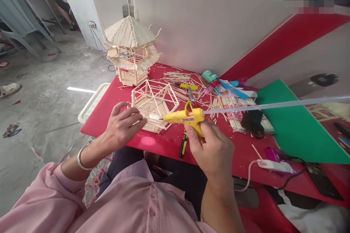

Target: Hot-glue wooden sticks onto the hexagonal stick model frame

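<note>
My right hand (pixel 213 145) is wrapped round the grip of a yellow hot glue gun (pixel 183 116), whose nozzle points left. A long clear glue stick (pixel 268 105) runs out of its back. Under the nozzle sits an open six-sided frame (pixel 153 105) of thin wooden sticks with a floor of sticks laid in rings. My left hand (pixel 123 122) hovers at the frame's left side, fingers apart and slightly bent; its thumb is mostly hidden, and I see nothing in it. Behind the frame stands a pagoda model (pixel 132 49) of the same sticks, with a tiered roof.
Loose sticks (pixel 180 77), a yellow-handled cutter (pixel 188 86) and black-yellow pliers (pixel 183 145) lie on the red table (pixel 106 118). Bagged sticks (pixel 232 113), a green board (pixel 295 123), a white power strip (pixel 276 166) and a phone (pixel 322 182) are on the right. A wall borders the back.
</note>
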Available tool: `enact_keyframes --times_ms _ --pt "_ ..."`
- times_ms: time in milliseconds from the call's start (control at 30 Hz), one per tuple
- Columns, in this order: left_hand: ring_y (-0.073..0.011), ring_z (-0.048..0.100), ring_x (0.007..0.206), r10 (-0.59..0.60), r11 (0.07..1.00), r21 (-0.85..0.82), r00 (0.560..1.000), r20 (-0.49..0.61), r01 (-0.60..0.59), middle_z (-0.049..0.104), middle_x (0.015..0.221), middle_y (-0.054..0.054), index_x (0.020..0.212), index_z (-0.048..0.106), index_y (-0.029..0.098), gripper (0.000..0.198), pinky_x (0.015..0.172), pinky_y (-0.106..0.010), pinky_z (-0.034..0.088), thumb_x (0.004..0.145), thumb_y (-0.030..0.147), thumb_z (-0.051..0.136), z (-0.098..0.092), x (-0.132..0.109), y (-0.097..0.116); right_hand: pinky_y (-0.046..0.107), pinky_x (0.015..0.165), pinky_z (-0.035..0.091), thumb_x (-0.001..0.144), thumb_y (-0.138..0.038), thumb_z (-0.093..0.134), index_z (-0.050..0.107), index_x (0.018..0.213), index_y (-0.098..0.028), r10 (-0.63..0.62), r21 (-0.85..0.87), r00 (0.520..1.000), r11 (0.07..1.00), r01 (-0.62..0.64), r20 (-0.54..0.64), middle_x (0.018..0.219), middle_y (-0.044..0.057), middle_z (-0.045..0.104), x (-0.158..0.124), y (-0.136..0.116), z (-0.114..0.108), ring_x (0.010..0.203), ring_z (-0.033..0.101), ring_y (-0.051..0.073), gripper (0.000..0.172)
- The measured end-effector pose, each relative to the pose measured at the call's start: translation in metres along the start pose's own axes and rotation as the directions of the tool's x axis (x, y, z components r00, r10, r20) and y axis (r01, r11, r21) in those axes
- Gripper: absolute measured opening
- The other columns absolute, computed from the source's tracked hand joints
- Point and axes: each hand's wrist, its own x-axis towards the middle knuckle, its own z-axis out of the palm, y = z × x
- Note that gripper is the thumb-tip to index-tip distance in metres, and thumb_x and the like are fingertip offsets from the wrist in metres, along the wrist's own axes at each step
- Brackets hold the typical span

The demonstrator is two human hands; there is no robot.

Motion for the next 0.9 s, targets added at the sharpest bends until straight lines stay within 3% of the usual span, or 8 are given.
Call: enact_keyframes --times_ms 100,200,333,633,900 --pt "-0.0185 0.068 0.092 -0.004 0.999 0.032 0.995 -0.103 0.007 0.077 0.090 0.002 0.107 0.066 0.031 0.028 0.091 -0.038 0.043 0.087 0.012 0.063 -0.003 -0.021 0.007 0.030 0.061 0.047 0.094 -0.051 0.058 0.065 0.104 -0.016 -0.019 0.024 1.000 1.000 0.019 -0.004 0.084 0.010 0.071 0.004 -0.009 0.014 0.077 0.067 0.023 0.037" --pt "-0.0191 0.070 0.085 -0.082 0.996 0.028 0.982 -0.170 0.088 0.078 0.089 0.001 0.109 0.067 0.032 0.031 0.081 -0.037 0.043 0.086 0.012 0.062 -0.002 -0.038 0.011 0.033 0.062 0.048 0.091 -0.053 0.061 0.063 0.105 -0.016 -0.024 0.027 1.000 0.999 0.024 0.001 0.083 0.010 0.069 0.009 -0.023 0.035 0.078 0.066 0.025 0.040" --pt "-0.0198 0.070 0.082 -0.197 0.979 0.000 0.954 -0.225 0.202 0.079 0.091 0.001 0.112 0.067 0.033 0.034 0.077 -0.038 0.042 0.085 0.013 0.066 0.000 -0.046 0.009 0.033 0.060 0.047 0.090 -0.044 0.062 0.062 0.100 -0.017 -0.032 -0.006 0.999 0.999 0.032 0.019 0.081 0.009 0.068 0.015 -0.038 0.052 0.075 0.065 0.024 0.029" --pt "-0.0193 0.070 0.083 -0.227 0.974 -0.085 0.935 -0.273 0.212 0.079 0.094 0.003 0.113 0.069 0.035 0.035 0.079 -0.038 0.042 0.085 0.014 0.064 0.007 -0.042 0.005 0.032 0.061 0.047 0.088 -0.032 0.059 0.063 0.096 -0.017 -0.106 -0.052 0.994 0.993 0.105 -0.014 0.080 0.008 0.069 0.020 -0.049 0.054 0.074 0.065 0.022 0.018" --pt "-0.0192 0.071 0.082 -0.244 0.969 -0.116 0.930 -0.275 0.220 0.079 0.094 0.003 0.112 0.068 0.036 0.034 0.078 -0.038 0.041 0.085 0.014 0.063 0.012 -0.042 0.005 0.031 0.065 0.050 0.088 -0.029 0.060 0.062 0.102 -0.017 -0.130 -0.070 0.991 0.989 0.128 -0.024 0.085 0.008 0.072 0.020 -0.050 0.056 0.077 0.068 0.022 0.018"
